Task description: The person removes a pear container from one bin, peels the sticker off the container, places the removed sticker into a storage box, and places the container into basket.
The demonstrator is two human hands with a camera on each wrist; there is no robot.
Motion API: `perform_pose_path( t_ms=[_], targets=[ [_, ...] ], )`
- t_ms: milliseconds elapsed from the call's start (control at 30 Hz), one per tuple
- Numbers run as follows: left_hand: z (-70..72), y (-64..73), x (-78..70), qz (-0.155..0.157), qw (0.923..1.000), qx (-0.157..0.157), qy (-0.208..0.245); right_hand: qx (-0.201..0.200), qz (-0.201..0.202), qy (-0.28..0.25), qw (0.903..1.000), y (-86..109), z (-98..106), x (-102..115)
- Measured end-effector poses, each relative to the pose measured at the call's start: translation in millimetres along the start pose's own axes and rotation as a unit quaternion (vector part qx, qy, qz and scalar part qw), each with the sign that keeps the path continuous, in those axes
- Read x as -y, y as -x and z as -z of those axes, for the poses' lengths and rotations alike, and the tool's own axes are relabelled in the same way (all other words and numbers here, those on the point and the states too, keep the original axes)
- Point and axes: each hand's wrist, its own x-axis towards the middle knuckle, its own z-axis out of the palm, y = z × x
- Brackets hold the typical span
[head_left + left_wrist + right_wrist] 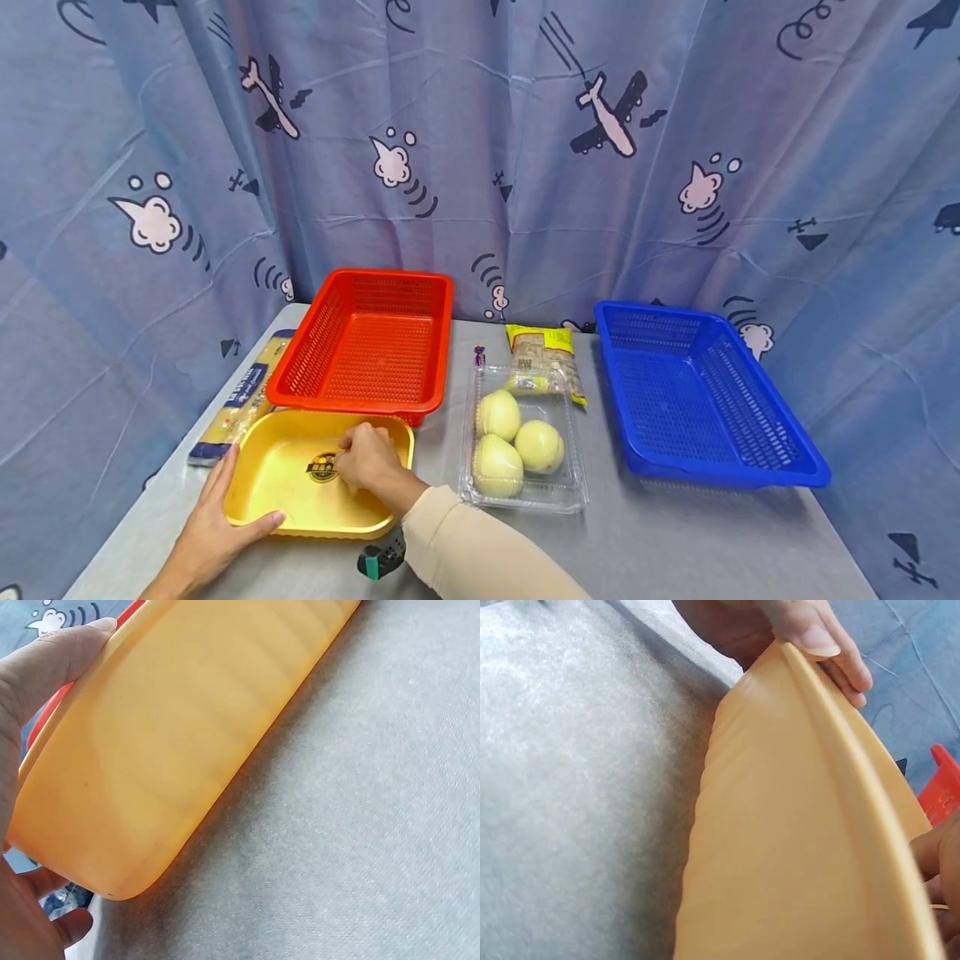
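1. Head view, progress: yellow tray (277, 475) sits on the counter (675, 542). The left hand (210, 533) grips its near left corner; the right hand (371, 458) is inside, over the right half of its floor, fingers bent. Judged status: tray steadied, right-hand work inside it under way and unfinished. The full extent left cannot be determined.
2. Head view, count, positions relative to the yellow tray:
   - One red basket (382, 358): directly behind.
   - One long packet (247, 387): left side, extending rearward.
   - One clear box (525, 504) containing three pale round fruits (538, 447): right.
   - One printed bag (543, 343), one small purple wrapper (480, 356): behind, to the right.
   - One blue basket (667, 408): far right.
3. Left wrist view: one tray, outer wall visible; left thumb lies on its rim.
4. Right wrist view: two hands, one tray. The right hand is partly cut off; whether it grasps anything cannot be told.
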Motion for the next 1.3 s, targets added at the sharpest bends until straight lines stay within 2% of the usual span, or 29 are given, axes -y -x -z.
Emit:
perform_pose_path(
  t_ms=[100, 267, 567, 733, 1000, 1300],
  targets=[
    [-0.4, 0.1, 0.2, -0.005, 1.0, -0.003, 0.003, -0.007, 0.006, 0.001, 1.0, 1.0, 5.1, 0.1],
    [0.1, 0.2, -0.9, 0.002, 1.0, 0.002, -0.002, -0.01, 0.025, -0.029, 0.9992, 4.8, 15.5, 1.1],
    [1.7, 0.5, -2.2, 0.026, 0.9995, 0.017, -0.006, -0.018, 0.097, -0.054, 0.9937, 12.8, 42.6, 10.8],
    [1.5, 0.5, -1.9, 0.03, 0.9994, 0.019, -0.004, -0.019, 0.146, -0.071, 0.9866, 18.3, 62.8, 15.6],
    [0.8, 0.3, -2.2, 0.001, 1.0, 0.003, -0.004, 0.005, 0.176, -0.104, 0.9788, 31.3, 96.0, 19.1],
    [0.9, 1.6, -0.6, -0.008, 1.0, -0.005, -0.002, -0.002, 0.214, -0.135, 0.9673, 44.6, 125.0, 17.7]
  ],
)
